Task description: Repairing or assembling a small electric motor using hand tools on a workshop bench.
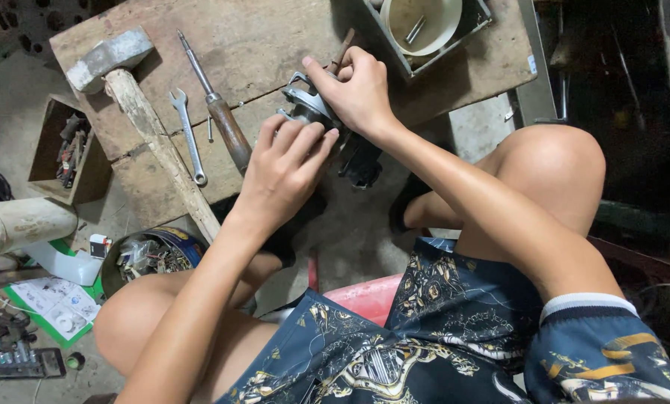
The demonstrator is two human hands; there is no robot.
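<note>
Head view, looking down past our knees. The largest element is the worn wooden workbench (275, 45), a low slab with a crack running across its near part; on it, to our left, lies a heavy hammer (110, 58) whose pale wooden handle runs diagonally toward us and overhangs the near edge. Beside it rest a long screwdriver (213, 101) with a brown handle and a small open-ended spanner (187, 135), both lying roughly parallel to the hammer handle. At the far right of the bench stands a metal tray (478, 16) holding a cream-coloured bowl (424, 22). Off the bench, at our left, we see a round tin of small parts (151, 254) on the floor. The worked piece, a small grey metal assembly (307, 105), sits at the near edge of the bench, between both hands. Our left hand (282, 168) closes over its near side from below, fingers curled round it; our right hand (357, 90) presses on its far side from above, and a thin brown rod-like piece (342, 51) shows just beyond its fingers, though we cannot tell whether they grip it. The assembly thus lies directly between the two grips, equally close to each.
</note>
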